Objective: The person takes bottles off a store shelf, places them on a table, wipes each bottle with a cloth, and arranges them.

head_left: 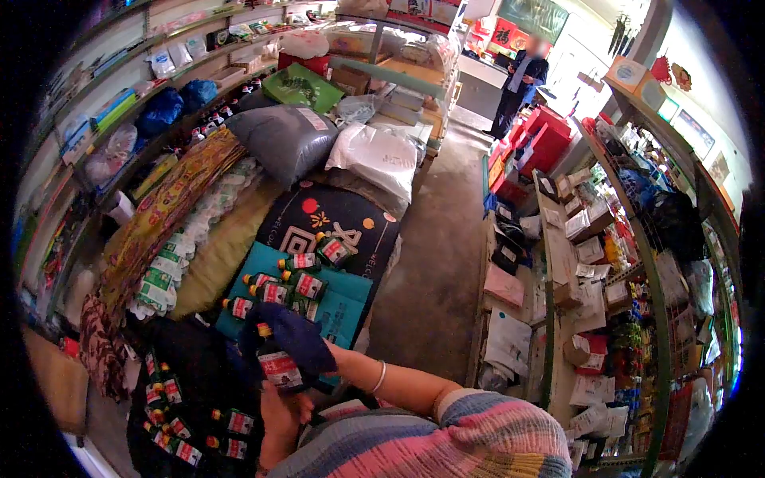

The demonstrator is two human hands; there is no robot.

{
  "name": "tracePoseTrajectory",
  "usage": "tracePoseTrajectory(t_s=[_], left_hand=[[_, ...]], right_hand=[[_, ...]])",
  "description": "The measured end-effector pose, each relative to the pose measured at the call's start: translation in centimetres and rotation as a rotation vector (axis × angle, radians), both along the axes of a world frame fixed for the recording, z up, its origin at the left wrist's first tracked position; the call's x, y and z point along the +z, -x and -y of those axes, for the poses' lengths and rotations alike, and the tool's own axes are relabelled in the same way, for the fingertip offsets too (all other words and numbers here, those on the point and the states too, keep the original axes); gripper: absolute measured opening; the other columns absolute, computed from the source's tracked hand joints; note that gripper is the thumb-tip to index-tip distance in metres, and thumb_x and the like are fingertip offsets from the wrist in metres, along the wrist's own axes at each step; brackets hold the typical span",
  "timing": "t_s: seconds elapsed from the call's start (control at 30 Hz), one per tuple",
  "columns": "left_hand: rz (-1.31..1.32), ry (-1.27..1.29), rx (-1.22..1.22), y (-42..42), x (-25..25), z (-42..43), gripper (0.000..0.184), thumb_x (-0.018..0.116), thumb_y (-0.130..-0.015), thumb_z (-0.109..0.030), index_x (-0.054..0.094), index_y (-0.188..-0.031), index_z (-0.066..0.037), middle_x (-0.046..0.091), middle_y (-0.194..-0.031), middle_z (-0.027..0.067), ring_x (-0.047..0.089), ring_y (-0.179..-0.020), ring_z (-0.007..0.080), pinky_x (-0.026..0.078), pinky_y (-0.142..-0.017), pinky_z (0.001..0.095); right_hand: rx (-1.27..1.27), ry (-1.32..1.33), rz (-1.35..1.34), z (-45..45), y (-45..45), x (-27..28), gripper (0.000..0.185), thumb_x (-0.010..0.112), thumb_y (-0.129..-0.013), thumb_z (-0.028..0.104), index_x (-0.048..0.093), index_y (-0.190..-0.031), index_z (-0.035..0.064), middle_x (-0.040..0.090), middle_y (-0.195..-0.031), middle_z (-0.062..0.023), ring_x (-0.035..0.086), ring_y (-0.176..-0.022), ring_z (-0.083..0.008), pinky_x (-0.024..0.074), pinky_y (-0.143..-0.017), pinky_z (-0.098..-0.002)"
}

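Close to my body, a dark bottle with a red-and-white label and a yellow-orange cap is tilted. My left hand is closed around its lower end. A navy cloth lies against the upper part of the bottle, bunched over my right hand, whose fingers are mostly hidden beneath it. Just beyond, several similar bottles lie and stand on a teal sheet. More of these bottles lie on black fabric at the lower left.
A dark welcome mat extends under the teal sheet. Behind it sit a grey sack and a white sack. Stocked shelves line the right of the aisle floor. At the far end a person stands by a counter.
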State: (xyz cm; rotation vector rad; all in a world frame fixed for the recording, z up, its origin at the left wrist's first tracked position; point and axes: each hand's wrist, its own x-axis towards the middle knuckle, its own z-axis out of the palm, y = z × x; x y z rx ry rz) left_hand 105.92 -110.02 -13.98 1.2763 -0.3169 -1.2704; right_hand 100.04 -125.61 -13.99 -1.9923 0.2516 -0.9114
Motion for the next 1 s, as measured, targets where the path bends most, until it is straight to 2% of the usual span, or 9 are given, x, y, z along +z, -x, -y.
tracePoseTrajectory(t_s=[0.13, 0.23, 0.3, 0.47, 0.6, 0.73, 0.87, 0.93, 1.0], left_hand=[[-0.112, 0.015, -0.014, -0.1, 1.0, 0.6, 0.064, 0.024, -0.088, -0.065, 0.051, -0.096, -0.007, 0.052, -0.051, 0.0058, 0.047, -0.038, 0.0163, 0.037, -0.034, 0.0270], [-0.217, -0.038, 0.091, 0.1, 1.2, 1.1, 0.058, 0.028, -0.090, -0.060, 0.051, -0.096, -0.007, 0.052, -0.055, 0.0054, 0.048, -0.040, 0.0160, 0.037, -0.034, 0.0270], [0.031, 0.033, 0.091, 0.2, 0.3, 1.2, 0.050, 0.033, -0.091, -0.054, 0.050, -0.096, -0.007, 0.054, -0.058, 0.0057, 0.049, -0.041, 0.0158, 0.037, -0.034, 0.0269], [-0.007, 0.062, 0.065, -0.4, 0.5, 0.9, 0.035, 0.040, -0.094, -0.037, 0.051, -0.100, -0.004, 0.059, -0.064, 0.0104, 0.053, -0.045, 0.0169, 0.039, -0.039, 0.0265], [-0.283, 0.098, 0.114, -0.8, 2.2, 1.9, 0.036, 0.042, -0.094, -0.038, 0.052, -0.098, -0.003, 0.060, -0.068, 0.0112, 0.054, -0.048, 0.0176, 0.040, -0.041, 0.0278], [-0.128, 0.117, 0.190, -0.7, 2.5, 3.0, 0.035, 0.042, -0.095, -0.035, 0.050, -0.107, -0.003, 0.061, -0.077, 0.0120, 0.056, -0.055, 0.0178, 0.044, -0.048, 0.0286], [-0.056, 0.125, 0.215, -0.8, 2.2, 3.3, 0.029, 0.040, -0.096, -0.027, 0.048, -0.111, -0.003, 0.062, -0.085, 0.0118, 0.059, -0.062, 0.0188, 0.048, -0.056, 0.0301], [-0.096, 0.156, 0.182, -1.0, 1.1, 3.2, 0.028, 0.039, -0.097, -0.025, 0.048, -0.111, -0.002, 0.062, -0.088, 0.0121, 0.060, -0.065, 0.0189, 0.049, -0.059, 0.0306], [-0.177, 0.221, 0.105, -1.1, 0.0, 2.8, 0.029, 0.039, -0.097, -0.025, 0.048, -0.111, -0.002, 0.062, -0.089, 0.0125, 0.061, -0.067, 0.0187, 0.049, -0.061, 0.0308]], right_hand=[[-0.029, -0.219, -0.035, -0.5, 0.7, 4.8, 0.033, 0.039, -0.091, 0.008, 0.043, -0.122, -0.0019, 0.048, -0.118, -0.0186, 0.049, -0.110, -0.0299, 0.0391, -0.095, -0.0332], [-0.056, -0.094, -0.027, 0.1, 0.1, 0.6, 0.034, 0.040, -0.091, 0.010, 0.042, -0.123, -0.0020, 0.049, -0.117, -0.0198, 0.049, -0.109, -0.0318, 0.0397, -0.094, -0.0342], [-0.072, -0.156, -0.016, 0.2, -0.1, -1.8, 0.035, 0.040, -0.091, 0.010, 0.041, -0.123, -0.0018, 0.050, -0.116, -0.0198, 0.050, -0.107, -0.0332, 0.0407, -0.093, -0.0342], [-0.037, -0.571, -0.003, -0.1, -0.1, -2.1, 0.044, 0.048, -0.086, 0.014, 0.039, -0.125, -0.0042, 0.050, -0.114, -0.0221, 0.051, -0.106, -0.0366, 0.0417, -0.091, -0.0366], [-0.072, -0.245, -0.031, 0.3, 0.3, -0.8, 0.054, 0.054, -0.081, 0.018, 0.038, -0.125, -0.0063, 0.050, -0.114, -0.0241, 0.051, -0.105, -0.0389, 0.0419, -0.090, -0.0386], [-0.235, 0.360, -0.093, 0.4, 0.4, 1.2, 0.064, 0.060, -0.076, 0.022, 0.036, -0.126, -0.0084, 0.050, -0.113, -0.0261, 0.051, -0.104, -0.0411, 0.0421, -0.090, -0.0405], [-0.312, 0.448, -0.208, 0.1, -0.3, 0.7, 0.061, 0.060, -0.077, 0.019, 0.036, -0.127, -0.0057, 0.053, -0.110, -0.0241, 0.055, -0.098, -0.0372, 0.0455, -0.085, -0.0394], [-0.185, -0.042, -0.427, -0.5, 0.2, 2.0, 0.047, 0.051, -0.084, 0.013, 0.039, -0.127, -0.0032, 0.049, -0.119, -0.0192, 0.048, -0.108, -0.0311, 0.0402, -0.093, -0.0364], [-0.026, -0.635, -0.314, -0.5, 0.9, 0.4, 0.039, 0.047, -0.088, 0.009, 0.041, -0.125, -0.0007, 0.048, -0.122, -0.0144, 0.045, -0.112, -0.0256, 0.0381, -0.096, -0.0337]])
